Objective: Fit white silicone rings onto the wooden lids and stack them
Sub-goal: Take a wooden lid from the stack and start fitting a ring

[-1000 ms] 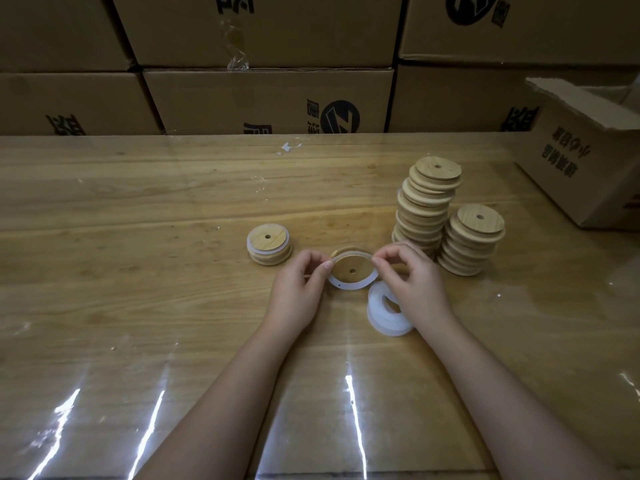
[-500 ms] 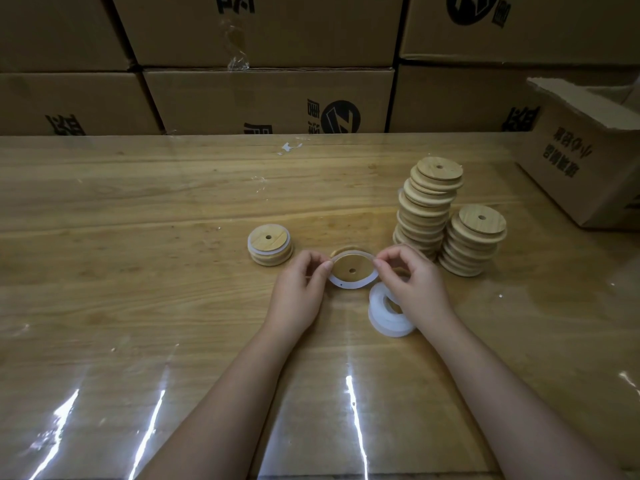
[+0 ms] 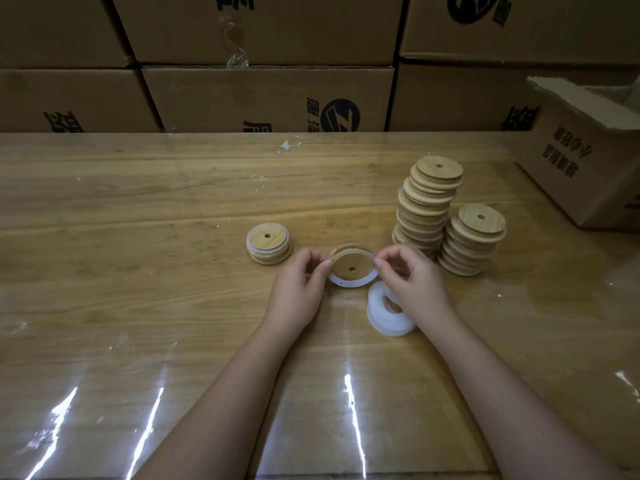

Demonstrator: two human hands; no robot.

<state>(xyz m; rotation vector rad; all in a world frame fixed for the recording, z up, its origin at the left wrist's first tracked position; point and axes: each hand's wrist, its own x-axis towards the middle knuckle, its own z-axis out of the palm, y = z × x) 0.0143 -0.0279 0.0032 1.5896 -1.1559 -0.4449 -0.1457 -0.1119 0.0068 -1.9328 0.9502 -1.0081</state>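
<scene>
We are stretching a thin white silicone ring [image 3: 349,283] around a round wooden lid with a centre hole [image 3: 351,265], low over the glossy wooden surface [image 3: 138,271]. Next, we judge, the ring needs seating evenly around the rim. Our left hand [image 3: 298,289] and right hand [image 3: 415,282] are pinching the ring's opposite sides, fingers narrowly curled.

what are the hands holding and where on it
A white silicone ring around a wooden lid: left hand pinches its left edge, right hand its right edge.
</scene>
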